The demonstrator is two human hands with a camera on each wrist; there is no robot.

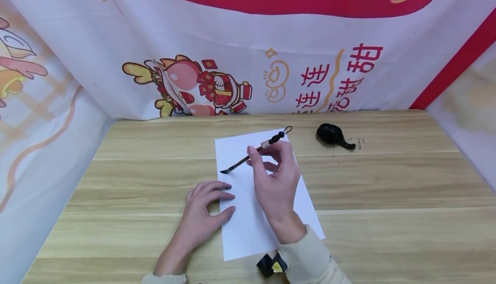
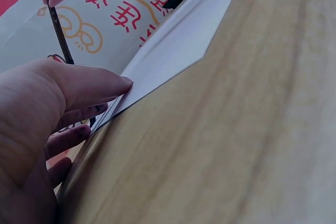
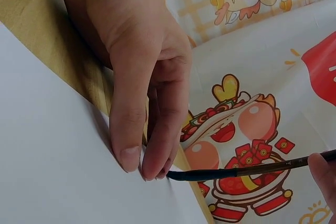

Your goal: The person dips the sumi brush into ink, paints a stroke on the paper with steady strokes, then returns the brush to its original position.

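My right hand (image 1: 276,180) pinches a writing brush (image 1: 248,157) between thumb and fingers, over a white sheet of paper (image 1: 240,232). The brush slants, its dark bristles pointing down and left toward the sheet's left side, its hanging loop at the upper end. My left hand (image 1: 207,204) lies at the paper's left edge, fingers relaxed and fingertips on the sheet. Dark smudges mark some of its fingertips in the left wrist view. In the right wrist view, the wet-looking dark bristles (image 3: 202,174) appear right beside the left fingertips (image 3: 152,170).
A black rounded dish (image 1: 330,134) with a short handle stands at the back right of the wooden table (image 1: 372,180), dark specks next to it. A black item (image 1: 266,266) with a yellow patch is by the right sleeve. Printed cloth (image 1: 271,30) hangs behind and at both sides.
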